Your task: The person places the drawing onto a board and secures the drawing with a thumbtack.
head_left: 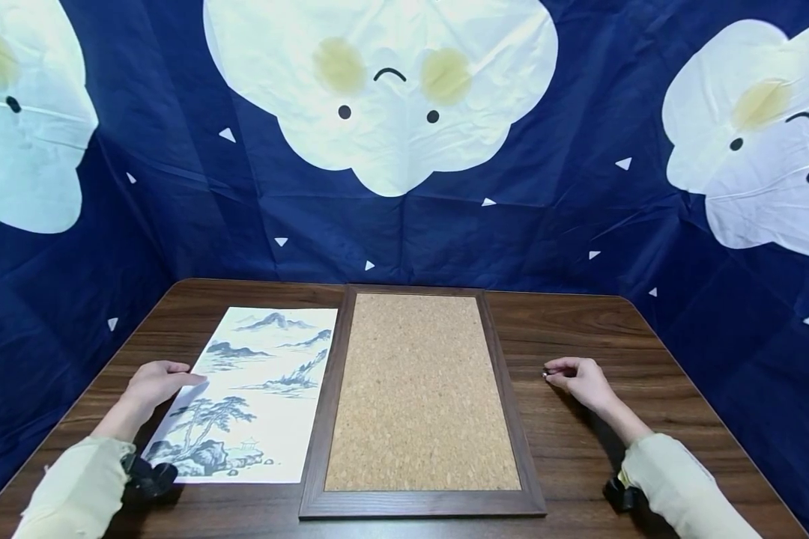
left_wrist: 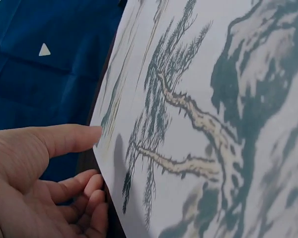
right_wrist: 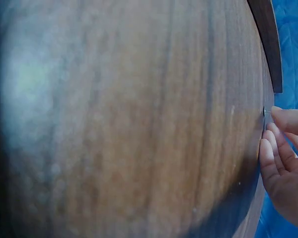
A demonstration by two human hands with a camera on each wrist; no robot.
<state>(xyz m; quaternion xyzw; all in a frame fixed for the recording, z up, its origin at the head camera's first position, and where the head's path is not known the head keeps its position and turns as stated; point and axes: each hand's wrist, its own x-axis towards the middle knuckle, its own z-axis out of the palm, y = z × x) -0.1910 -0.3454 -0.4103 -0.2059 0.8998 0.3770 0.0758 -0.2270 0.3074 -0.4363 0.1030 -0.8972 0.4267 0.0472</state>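
Note:
A sheet of paper printed with an ink landscape of mountains and pine trees lies on the left of the table. At its left edge my left hand has the thumb laid over the margin. In the left wrist view, the thumb is straight and the other fingers bend loosely beside the edge, a gap between them. On the right, my right hand pinches a small pushpin between thumb and fingertips, close over the wood. The pushpin shows as a thin metal point with a dark end.
A cork board in a dark wooden frame lies mid-table, right of the paper. The brown wood-grain table has rounded far corners. Blue cloth with white clouds hangs around the back and sides.

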